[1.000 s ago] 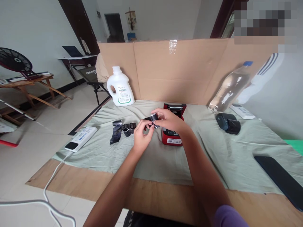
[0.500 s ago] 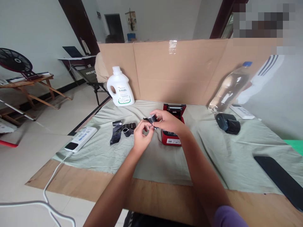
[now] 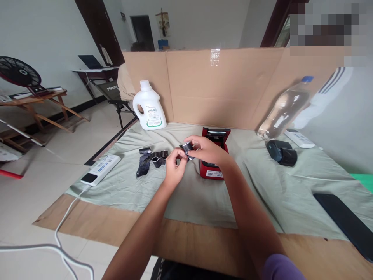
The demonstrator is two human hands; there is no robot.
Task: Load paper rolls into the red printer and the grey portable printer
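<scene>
Both hands meet over the cloth at a small roll of black ribbon (image 3: 188,146). My left hand (image 3: 175,166) pinches the ribbon's loose end at the lower left. My right hand (image 3: 210,151) grips the roll from the right, thumb below and fingers above. Just behind and under the right hand, partly hidden by it, stands a small red printer (image 3: 212,178) with its lid (image 3: 227,136) raised. Left of my hands lie an unrolled black ribbon strip (image 3: 143,167), a pale-cored ring (image 3: 157,161) and a small dark roll (image 3: 145,150).
A white jug (image 3: 151,112) stands back left, before a cardboard screen (image 3: 215,89). A power strip (image 3: 101,170) lies left. On the right are a clear bottle (image 3: 287,107), leaning, a dark device (image 3: 280,152), a white box (image 3: 300,139) and a phone (image 3: 344,221). People sit beyond the screen.
The hands stay almost in place, with the roll turned slightly between the fingers. The whole view has shifted a little.
</scene>
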